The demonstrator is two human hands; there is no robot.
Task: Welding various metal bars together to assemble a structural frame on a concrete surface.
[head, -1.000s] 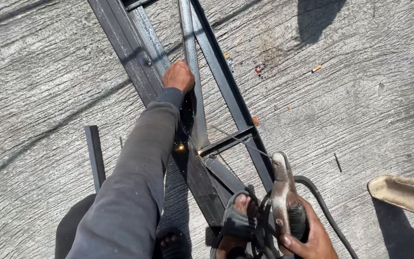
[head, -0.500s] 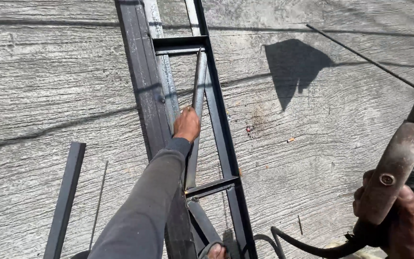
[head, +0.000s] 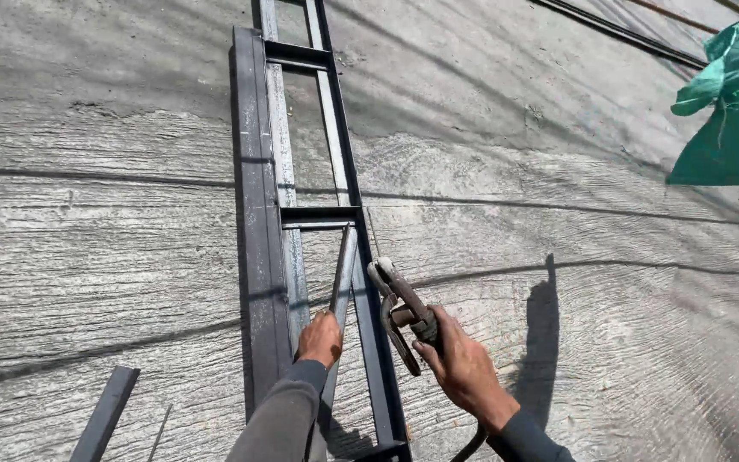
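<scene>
Rough grey concrete (head: 87, 257) lies in sunlight, a green tarp (head: 729, 111) at far right. A dark steel frame (head: 254, 214) runs near to far. Inside it a loose bar (head: 341, 269) slants far-right, its near end gripped by the left hand (head: 320, 338). The right hand (head: 464, 368) is closed on a welding holder (head: 404, 312), rod pointing far.

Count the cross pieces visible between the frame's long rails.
2. One cross piece sits near the top of the frame; another at mid-height, above the left hand. Lower ones may be hidden by arms.
</scene>
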